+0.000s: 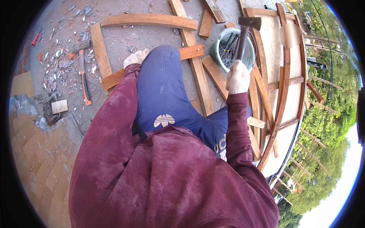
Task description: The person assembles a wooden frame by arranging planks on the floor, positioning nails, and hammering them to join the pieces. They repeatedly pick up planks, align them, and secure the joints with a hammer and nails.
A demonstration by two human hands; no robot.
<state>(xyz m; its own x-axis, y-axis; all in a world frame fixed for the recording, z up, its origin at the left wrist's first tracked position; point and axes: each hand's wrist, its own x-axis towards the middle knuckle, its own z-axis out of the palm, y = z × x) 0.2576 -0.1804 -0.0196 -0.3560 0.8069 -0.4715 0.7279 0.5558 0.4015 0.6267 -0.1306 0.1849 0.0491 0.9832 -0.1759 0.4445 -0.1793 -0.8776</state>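
In my right hand [238,78], gloved in white, is a hammer [242,43] held upright, its dark metal head raised and its shaft in front of a bucket. That pale round bucket [215,57] holds many loose nails [227,47]. My left hand [135,58], also gloved, is low beside my bent knee, at the far edge of a short wooden crosspiece [113,79]. The knee hides part of its fingers, so its grip is unclear. The crosspiece passes behind the knee and lies across a long wooden beam [198,78].
A curved timber [148,19] and another board [100,49] lie beyond my left hand. On the ground at left are an orange-and-black-handled hammer [83,78] and broken rubble [57,70]. Wooden framing [283,83] stands along the right, with greenery outside.
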